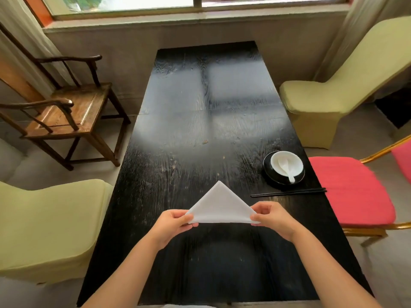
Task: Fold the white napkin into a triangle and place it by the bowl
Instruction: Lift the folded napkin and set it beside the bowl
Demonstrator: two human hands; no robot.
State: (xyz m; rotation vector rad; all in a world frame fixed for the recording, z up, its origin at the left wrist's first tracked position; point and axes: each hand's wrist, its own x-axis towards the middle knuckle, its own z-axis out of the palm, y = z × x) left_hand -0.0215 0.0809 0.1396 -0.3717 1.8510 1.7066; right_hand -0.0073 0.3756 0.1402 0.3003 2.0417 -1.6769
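The white napkin [220, 206] is folded into a triangle, its tip pointing away from me, over the middle of the black table [189, 134]. My left hand [175, 225] pinches its left corner and my right hand [274, 216] pinches its right corner. To the right, near the table's right edge, a white bowl [287, 163] with a white spoon [288, 172] in it sits on a black plate [272, 181]. The napkin is well apart from the bowl, to its lower left.
Black chopsticks [289, 192] lie between the plate and my right hand. A wooden armchair [66, 112] and a cream-covered chair [44, 225] stand left of the table. Right of it stand another cream chair [322, 103] and a red-cushioned chair [353, 192].
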